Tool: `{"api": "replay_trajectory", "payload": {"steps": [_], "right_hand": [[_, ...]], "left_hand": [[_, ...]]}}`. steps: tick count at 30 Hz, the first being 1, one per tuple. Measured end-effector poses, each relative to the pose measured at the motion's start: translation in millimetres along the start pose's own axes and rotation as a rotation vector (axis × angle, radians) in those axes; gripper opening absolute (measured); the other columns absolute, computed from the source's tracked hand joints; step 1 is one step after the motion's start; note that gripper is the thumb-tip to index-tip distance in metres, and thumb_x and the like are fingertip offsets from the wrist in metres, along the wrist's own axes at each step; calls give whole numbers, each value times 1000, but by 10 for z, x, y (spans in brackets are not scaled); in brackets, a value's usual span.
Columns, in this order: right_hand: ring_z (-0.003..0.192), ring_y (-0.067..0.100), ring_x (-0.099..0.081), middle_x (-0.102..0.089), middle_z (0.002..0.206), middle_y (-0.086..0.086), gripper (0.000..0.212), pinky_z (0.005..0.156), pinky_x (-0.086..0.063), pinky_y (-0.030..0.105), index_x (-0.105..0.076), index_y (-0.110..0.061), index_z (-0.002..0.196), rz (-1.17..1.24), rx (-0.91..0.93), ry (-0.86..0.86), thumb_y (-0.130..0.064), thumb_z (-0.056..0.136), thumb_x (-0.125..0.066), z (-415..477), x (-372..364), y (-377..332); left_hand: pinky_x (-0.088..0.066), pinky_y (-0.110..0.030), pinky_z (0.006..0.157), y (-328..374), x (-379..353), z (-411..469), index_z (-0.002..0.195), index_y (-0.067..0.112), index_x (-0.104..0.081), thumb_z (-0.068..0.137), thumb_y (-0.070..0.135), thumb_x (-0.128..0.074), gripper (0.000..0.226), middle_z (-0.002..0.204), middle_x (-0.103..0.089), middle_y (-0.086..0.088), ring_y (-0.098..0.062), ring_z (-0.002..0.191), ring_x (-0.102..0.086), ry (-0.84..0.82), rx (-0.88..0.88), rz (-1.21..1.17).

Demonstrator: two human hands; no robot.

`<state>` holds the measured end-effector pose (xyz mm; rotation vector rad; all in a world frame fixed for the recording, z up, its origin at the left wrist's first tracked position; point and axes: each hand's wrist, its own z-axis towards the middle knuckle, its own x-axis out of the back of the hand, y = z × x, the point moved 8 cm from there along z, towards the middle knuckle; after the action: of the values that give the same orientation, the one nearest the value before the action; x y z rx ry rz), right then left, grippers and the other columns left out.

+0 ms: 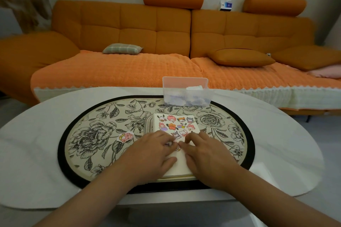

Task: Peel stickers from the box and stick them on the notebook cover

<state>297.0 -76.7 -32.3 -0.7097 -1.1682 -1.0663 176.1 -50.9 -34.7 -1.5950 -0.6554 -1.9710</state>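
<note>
Hands: left hand (156, 153) and right hand (204, 155) both lie on my notebook (175, 168) on the desk (36, 153), fingertips (185, 140) meeting at one small sticker (177, 147), pinch or press I can't tell | sticker: thin, light, floppy, tacky; I'd lift by a corner | box (186, 96): beyond notebook, well apart from hands

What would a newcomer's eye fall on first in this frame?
The left hand and right hand come together fingertip to fingertip on the notebook, its far half covered with bright cartoon stickers, at the centre of the floral mat. A big orange sofa fills the background, and one loose sticker lies on the mat left of the hands.
</note>
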Motion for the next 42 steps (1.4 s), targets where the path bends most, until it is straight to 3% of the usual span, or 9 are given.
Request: {"api": "replay_trajectory", "payload": {"steps": [3, 7, 13, 18, 22, 26, 30, 34, 42], "right_hand": [[100, 19, -51, -55, 125, 0, 50, 77, -49, 35, -49, -27, 140, 40, -9, -50, -43, 98, -27, -28, -37, 25], [110, 21, -46, -47, 134, 1, 56, 91, -46, 38, -36, -29, 150, 40, -5, -84, -45, 98, -20, -38, -63, 28], [102, 20, -52, -57, 122, -1, 51, 87, -46, 40, -52, -28, 139, 19, -9, -51, -46, 96, -31, -46, -8, 46], [106, 19, -58, -62, 124, -1, 47, 86, -50, 39, -61, -24, 130, 35, 13, -59, -45, 96, -36, -75, 4, 26], [112, 19, -55, -59, 131, -2, 50, 91, -49, 39, -56, -25, 136, 72, 13, -90, -46, 97, -33, -96, -4, 28], [122, 22, -46, -47, 141, 1, 56, 100, -44, 40, -40, -24, 147, 120, 18, -120, -44, 97, -24, -95, -34, 25], [128, 21, -38, -40, 146, 1, 61, 105, -39, 39, -33, -25, 151, 130, 8, -133, -46, 96, -20, -74, -62, 43], [128, 17, -36, -38, 146, -5, 62, 105, -36, 37, -33, -30, 152, 123, 19, -161, -50, 94, -19, -63, -48, 84], [126, 12, -41, -46, 143, -12, 52, 106, -29, 33, -42, -37, 148, 101, 19, -199, -52, 99, -36, 51, 58, 108]], "left_hand": [[-47, -37, 101, 33, 8, -48, 136, 29, -60, 95, 56, -32, 57, 127, -59, 8, -13, 120, -52, 48, -9, 14], [-53, -36, 91, 29, 14, -108, 121, 35, -69, 93, 55, -41, 44, 119, -65, 8, -15, 111, -59, 94, -2, -23], [-46, -29, 102, -8, 48, -132, 122, 32, -71, 95, 49, -38, 45, 126, -66, 15, -7, 121, -58, 119, 46, -89], [-44, -19, 97, 3, 113, -122, 114, 27, -76, 92, 52, -43, 47, 120, -70, 18, -1, 115, -61, 159, 65, -20], [-48, -33, 98, 1, 9, -98, 132, 23, -63, 92, 61, -39, 60, 135, -59, 12, -10, 127, -52, 61, 76, 54], [-23, -32, 113, -13, -27, -55, 149, 29, -44, 92, 68, -27, 71, 149, -41, 13, -9, 140, -31, -1, 72, -5], [-28, -33, 107, -30, 36, -76, 133, 39, -60, 93, 67, -32, 56, 137, -56, 12, -13, 130, -45, 29, 29, 8], [-24, -27, 111, -64, -5, -89, 138, 52, -50, 87, 72, -21, 62, 151, -40, 22, -4, 142, -26, -13, 33, -56], [-22, -14, 112, -206, 64, -85, 135, 35, -60, 88, 65, -28, 65, 143, -53, 23, 8, 137, -33, 87, 83, -270]]}}
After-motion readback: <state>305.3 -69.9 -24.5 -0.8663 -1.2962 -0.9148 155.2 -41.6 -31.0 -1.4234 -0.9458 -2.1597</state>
